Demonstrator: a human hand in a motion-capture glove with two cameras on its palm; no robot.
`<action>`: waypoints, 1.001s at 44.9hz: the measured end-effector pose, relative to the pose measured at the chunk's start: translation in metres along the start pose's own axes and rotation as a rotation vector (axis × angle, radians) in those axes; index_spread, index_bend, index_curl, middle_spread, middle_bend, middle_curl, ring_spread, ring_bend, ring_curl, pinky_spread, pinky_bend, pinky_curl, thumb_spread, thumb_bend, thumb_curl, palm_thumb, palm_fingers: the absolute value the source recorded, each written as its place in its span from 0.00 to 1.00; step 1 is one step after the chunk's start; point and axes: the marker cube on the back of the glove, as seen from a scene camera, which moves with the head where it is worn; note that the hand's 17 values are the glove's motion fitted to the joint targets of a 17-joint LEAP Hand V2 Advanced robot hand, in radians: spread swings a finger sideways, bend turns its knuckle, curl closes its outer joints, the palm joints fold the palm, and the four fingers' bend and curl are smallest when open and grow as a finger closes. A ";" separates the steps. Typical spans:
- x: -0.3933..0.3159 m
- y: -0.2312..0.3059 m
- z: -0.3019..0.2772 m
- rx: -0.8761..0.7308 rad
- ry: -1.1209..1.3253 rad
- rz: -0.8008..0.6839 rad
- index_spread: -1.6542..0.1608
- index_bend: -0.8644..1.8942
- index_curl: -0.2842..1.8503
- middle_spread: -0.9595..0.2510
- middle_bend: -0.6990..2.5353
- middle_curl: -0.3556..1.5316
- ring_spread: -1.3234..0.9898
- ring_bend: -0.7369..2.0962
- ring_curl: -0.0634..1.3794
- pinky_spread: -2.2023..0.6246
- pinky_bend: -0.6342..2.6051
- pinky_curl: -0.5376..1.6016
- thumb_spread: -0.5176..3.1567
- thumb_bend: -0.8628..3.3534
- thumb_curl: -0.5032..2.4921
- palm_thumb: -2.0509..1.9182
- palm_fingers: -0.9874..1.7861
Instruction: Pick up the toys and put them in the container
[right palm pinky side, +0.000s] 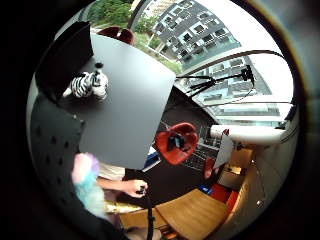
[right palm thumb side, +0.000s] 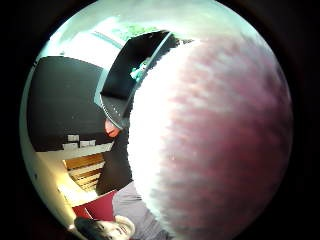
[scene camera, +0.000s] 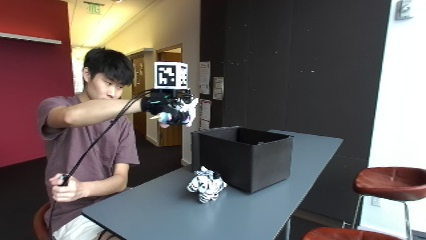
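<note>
In the outside view my gloved right hand (scene camera: 165, 107) is raised at shoulder height and grips a fluffy pastel toy (scene camera: 187, 112). It is above and just short of the near end of the open black container (scene camera: 246, 156). The toy's pink and white fur (right palm thumb side: 210, 145) fills the thumb side view, and its pink and blue fur (right palm pinky side: 85, 180) shows in the little finger side view. A zebra toy (scene camera: 205, 185) stands on the grey table (scene camera: 166, 212) beside the container; it shows again as the zebra (right palm pinky side: 88, 84). Something teal lies inside the container (right palm thumb side: 125, 80).
The person's bare left hand (scene camera: 64, 187) rests low at the table's near end and holds a cable. Red-brown stools (scene camera: 389, 182) stand beyond the table's far side. A dark wall rises behind the container.
</note>
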 end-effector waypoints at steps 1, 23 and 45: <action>-0.008 -0.006 -0.005 0.004 0.000 -0.002 0.82 0.72 0.57 0.64 0.62 0.67 0.41 0.75 0.56 0.63 0.49 0.52 0.23 0.26 0.57 0.67 0.74; -0.239 -0.124 -0.035 -0.006 0.016 -0.192 0.82 0.71 0.59 0.64 0.62 0.67 0.41 0.75 0.56 0.63 0.49 0.53 0.22 0.25 0.61 0.66 0.75; -0.324 -0.193 0.027 -0.315 0.180 -0.323 0.82 0.48 0.59 0.65 0.45 0.61 0.43 0.68 0.57 0.66 0.56 0.58 0.31 0.21 0.59 0.60 0.22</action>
